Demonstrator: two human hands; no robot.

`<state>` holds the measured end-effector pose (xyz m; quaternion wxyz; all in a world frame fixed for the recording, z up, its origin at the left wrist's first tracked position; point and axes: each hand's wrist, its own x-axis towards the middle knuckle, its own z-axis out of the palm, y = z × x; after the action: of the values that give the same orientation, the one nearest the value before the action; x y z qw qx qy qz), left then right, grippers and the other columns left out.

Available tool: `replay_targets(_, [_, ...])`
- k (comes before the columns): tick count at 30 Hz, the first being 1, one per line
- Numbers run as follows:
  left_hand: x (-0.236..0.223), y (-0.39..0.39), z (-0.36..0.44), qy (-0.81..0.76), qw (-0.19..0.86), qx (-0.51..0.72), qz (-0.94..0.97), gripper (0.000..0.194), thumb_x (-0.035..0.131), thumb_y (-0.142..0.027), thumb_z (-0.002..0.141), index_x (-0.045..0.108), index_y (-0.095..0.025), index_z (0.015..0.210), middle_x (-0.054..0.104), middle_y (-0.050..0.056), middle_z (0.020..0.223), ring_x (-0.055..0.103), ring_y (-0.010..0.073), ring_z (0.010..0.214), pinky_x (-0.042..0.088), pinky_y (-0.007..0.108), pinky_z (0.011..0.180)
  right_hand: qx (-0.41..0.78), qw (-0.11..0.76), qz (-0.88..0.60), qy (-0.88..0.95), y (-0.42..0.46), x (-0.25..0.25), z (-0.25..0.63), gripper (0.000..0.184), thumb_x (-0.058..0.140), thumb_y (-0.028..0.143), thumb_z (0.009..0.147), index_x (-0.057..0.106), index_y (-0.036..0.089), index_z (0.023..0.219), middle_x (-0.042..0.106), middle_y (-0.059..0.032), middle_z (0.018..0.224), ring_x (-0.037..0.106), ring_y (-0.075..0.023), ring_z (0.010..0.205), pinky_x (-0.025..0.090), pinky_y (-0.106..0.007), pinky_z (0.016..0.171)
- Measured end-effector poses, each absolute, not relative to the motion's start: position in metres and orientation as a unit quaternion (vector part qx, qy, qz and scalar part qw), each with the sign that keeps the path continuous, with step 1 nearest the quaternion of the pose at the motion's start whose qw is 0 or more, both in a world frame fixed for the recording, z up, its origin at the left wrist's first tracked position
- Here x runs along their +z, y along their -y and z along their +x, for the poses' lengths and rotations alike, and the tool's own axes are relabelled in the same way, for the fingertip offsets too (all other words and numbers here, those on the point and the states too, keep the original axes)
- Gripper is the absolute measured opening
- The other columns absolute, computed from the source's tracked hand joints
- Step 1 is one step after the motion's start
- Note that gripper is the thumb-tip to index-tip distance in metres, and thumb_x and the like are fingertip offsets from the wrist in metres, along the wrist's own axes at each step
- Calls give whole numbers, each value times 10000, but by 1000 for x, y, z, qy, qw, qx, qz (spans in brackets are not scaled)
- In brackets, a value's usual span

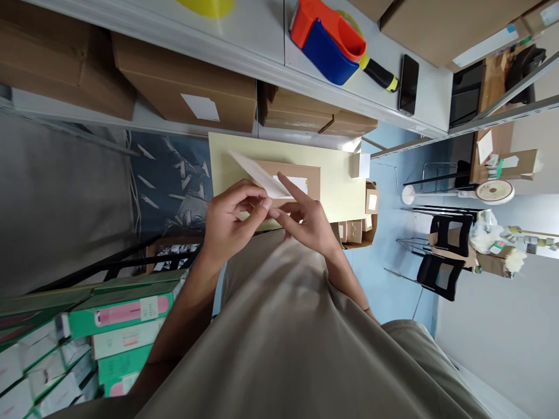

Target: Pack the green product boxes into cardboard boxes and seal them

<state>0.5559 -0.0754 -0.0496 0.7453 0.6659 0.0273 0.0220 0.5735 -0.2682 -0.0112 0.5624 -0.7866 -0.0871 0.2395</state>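
White sheet, just one, between two hands

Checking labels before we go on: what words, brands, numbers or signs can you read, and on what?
No text can be read.
Held sheet: no legible print.
Carton beneath it: label too blurred.
Shelf carton: white label too blurred.
Green box: sticker too small and blurred.

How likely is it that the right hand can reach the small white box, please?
Probably yes: nothing appears to stand between the right hand and the small white box, though that hand is busy at the white sheet.
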Motion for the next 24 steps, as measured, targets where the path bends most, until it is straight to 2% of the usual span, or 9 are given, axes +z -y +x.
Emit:
replay_targets(3, [-52, 70, 556, -16, 711, 33, 702, 280, 825, -510, 1007, 787, -235, 969, 742, 49, 949, 719, 175, 805, 584, 276, 669, 191, 517, -831, 72, 271, -2, 569, 676, 744, 648, 1076, 661, 241, 1610, 717, 72, 668, 583, -114, 526, 538, -230, 564])
replay_targets(6, [-51, 66, 557, 1, 695, 25, 719, 236, 824, -471, 1005, 793, -237, 991, 750, 57, 978, 717, 184, 829, 583, 280, 683, 117, 491, -859, 88, 271, 1, 565, 479, 749, 593, 1092, 776, 245, 1420, 608, 93, 626, 563, -109, 553, 531, -239, 615])
replay_targets(9, [-46, 65, 558, 24, 690, 17, 724, 222, 825, -451, 992, 783, -235, 963, 733, 55, 952, 695, 190, 838, 589, 283, 688, 73, 470, -871, 124, 270, -2, 565, 366, 742, 534, 1110, 809, 279, 1364, 662, 58, 741, 575, -116, 615, 574, -265, 681])
replay_targets(12, [-43, 67, 557, 39, 685, 26, 727, 202, 812, -432, 993, 776, -235, 961, 735, 60, 986, 694, 191, 863, 616, 287, 724, 41, 452, -877, 156, 269, -5, 567, 279, 729, 484, 1121, 848, 290, 1283, 756, -15, 956, 648, -135, 721, 616, -300, 724])
replay_targets(17, [-43, 68, 555, 54, 670, 57, 738, 158, 789, -398, 1007, 789, -246, 965, 790, 83, 1111, 759, 245, 1034, 658, 384, 961, 43, 469, -866, 170, 268, -4, 568, 239, 712, 452, 1126, 870, 282, 1185, 790, -99, 1354, 747, -177, 890, 665, -339, 728])
replay_targets(20, [-43, 70, 551, 42, 676, 47, 735, 178, 803, -433, 1005, 793, -261, 960, 806, 76, 1098, 775, 261, 1036, 660, 413, 983, 62, 494, -853, 157, 266, -2, 567, 253, 704, 464, 1129, 864, 273, 1176, 804, -109, 1382, 775, -205, 977, 670, -337, 714])
replay_targets(24, [-44, 75, 547, 14, 697, 49, 716, 227, 809, -480, 1021, 791, -258, 981, 806, 60, 1022, 774, 239, 963, 662, 391, 933, 72, 509, -846, 143, 262, -1, 565, 269, 682, 479, 1138, 847, 273, 1189, 815, -106, 1342, 786, -221, 1078, 643, -307, 691])
